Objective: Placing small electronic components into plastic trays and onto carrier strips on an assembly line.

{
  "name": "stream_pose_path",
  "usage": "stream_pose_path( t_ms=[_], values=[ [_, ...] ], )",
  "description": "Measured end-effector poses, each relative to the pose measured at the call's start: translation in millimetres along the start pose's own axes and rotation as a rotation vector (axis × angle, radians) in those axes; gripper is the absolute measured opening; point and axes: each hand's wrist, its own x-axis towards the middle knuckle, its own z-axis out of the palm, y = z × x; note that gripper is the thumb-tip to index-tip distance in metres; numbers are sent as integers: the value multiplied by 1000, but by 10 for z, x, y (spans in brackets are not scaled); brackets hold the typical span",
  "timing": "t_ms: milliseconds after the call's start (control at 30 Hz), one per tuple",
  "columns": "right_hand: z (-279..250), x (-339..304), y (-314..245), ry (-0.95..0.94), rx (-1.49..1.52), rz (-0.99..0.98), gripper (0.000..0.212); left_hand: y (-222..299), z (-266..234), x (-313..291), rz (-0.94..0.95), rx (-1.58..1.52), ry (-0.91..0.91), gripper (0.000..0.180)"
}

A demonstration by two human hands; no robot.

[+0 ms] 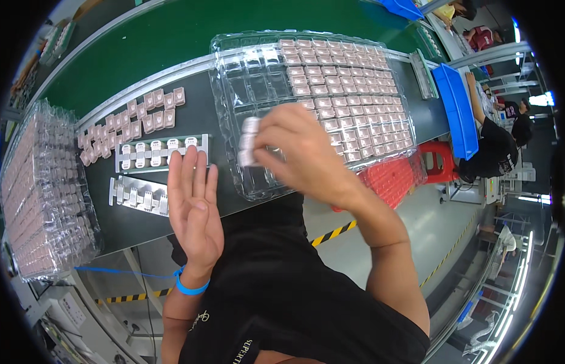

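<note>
My right hand (303,151) is closed on a short row of small white blocks (249,142), held above the left part of a transparent plastic tray (224,91). Many pale pink block-shaped parts (343,85) fill the tray's middle and right pockets. My left hand (197,212) has its palm turned up and fingers stretched out, with nothing in it. Its fingertips overlap the near edge of a metal fixture (120,159) that carries several white parts in a row. Just nearer lies a second metal fixture (139,195) with comb-like plates, partly hidden by that hand.
Loose pink parts (133,112) lie in rows behind the fixtures. Stacked filled trays (48,194) stand at the left. A green conveyor belt (142,45) runs along the back. At right are a blue bin (455,112) and a red stool (437,161); co-workers sit beyond.
</note>
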Motion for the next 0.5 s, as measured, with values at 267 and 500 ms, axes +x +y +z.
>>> stream_pose_path(
  t_ms=[267,500],
  values=[
    [-375,-446,378,-397,-270,19,10,219,-261,-32,71,66,-2,68],
    [-389,-380,388,-557,-288,-3,9,309,-520,-108,131,116,45,63]
  ],
)
